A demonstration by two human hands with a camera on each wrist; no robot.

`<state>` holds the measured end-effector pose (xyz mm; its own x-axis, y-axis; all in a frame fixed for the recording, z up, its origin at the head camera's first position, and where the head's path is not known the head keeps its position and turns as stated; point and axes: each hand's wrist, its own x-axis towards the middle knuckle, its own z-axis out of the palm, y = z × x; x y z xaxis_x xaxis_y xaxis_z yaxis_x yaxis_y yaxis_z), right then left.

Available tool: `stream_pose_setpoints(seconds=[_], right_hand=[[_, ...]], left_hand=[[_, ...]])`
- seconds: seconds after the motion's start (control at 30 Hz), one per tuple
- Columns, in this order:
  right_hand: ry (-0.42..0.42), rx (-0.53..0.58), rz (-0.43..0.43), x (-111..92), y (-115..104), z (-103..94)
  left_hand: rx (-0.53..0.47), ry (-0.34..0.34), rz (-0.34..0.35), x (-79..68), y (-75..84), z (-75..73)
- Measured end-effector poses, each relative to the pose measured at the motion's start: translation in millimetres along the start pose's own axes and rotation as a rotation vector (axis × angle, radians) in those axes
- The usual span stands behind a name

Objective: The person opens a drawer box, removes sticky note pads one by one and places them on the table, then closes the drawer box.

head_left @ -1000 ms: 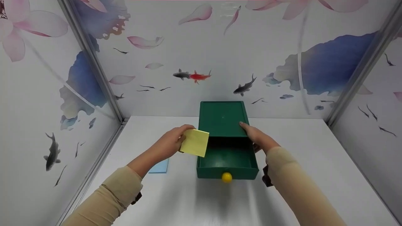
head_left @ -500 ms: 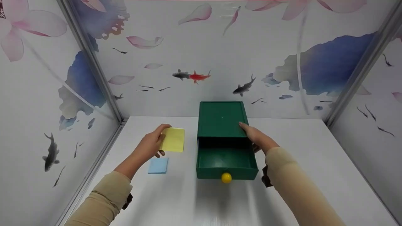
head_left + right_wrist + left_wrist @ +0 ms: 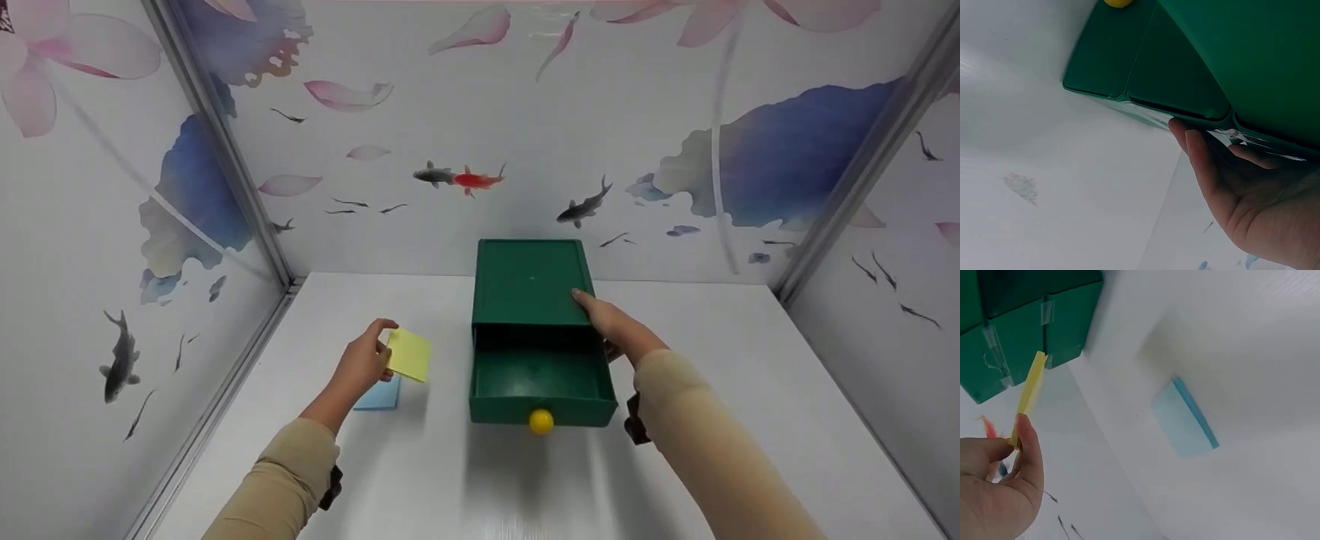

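A yellow sticky-note pad (image 3: 409,355) is pinched by my left hand (image 3: 365,361) at its left edge, held above the table. In the left wrist view, the pad (image 3: 1031,385) appears edge-on between thumb and fingers. A light blue sticky-note pad (image 3: 1185,419) lies below; in the head view my hand partly covers it. The green drawer cabinet (image 3: 532,281) stands to the right with its top drawer (image 3: 544,411) pulled out. My right hand (image 3: 619,328) rests against the cabinet's right side, thumb on the top edge; its fingers touch the side in the right wrist view.
A yellow round knob (image 3: 541,421) sticks out from the drawer front. The white table (image 3: 712,450) is bounded by printed panels with fish and lotus patterns at the back (image 3: 510,112) and both sides. Clear tape (image 3: 1047,312) runs along the cabinet's side.
My left hand has carried the yellow pad leftward, away from the drawer, and then slightly lower near the blue pad, tilting it. The right hand and cabinet have stayed in place.
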<state>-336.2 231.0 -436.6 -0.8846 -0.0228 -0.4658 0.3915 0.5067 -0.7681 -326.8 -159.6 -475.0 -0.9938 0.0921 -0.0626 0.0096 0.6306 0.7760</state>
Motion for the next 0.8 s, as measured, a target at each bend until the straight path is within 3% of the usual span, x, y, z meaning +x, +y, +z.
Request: stream_pose_setpoints(seconds=[0.27, 0.4, 0.63, 0.8], right_hand=[[0.006, -0.011, 0.008, 1.1, -1.3, 0.8], [0.004, -0.004, 0.009, 1.9, -2.0, 0.2], [0.012, -0.003, 0.009, 1.7, -0.1, -0.6], [0.007, -0.003, 0.009, 1.4, 0.2, -1.9]], left_hand=[[-0.219, 0.001, -0.207, 11.0, -22.9, 23.4], [-0.281, -0.011, -0.291, 14.1, -35.5, 34.6], [-0.311, -0.005, -0.313, 19.5, -59.4, 56.9], [-0.195, 0.024, -0.296, 22.9, -68.6, 69.7]])
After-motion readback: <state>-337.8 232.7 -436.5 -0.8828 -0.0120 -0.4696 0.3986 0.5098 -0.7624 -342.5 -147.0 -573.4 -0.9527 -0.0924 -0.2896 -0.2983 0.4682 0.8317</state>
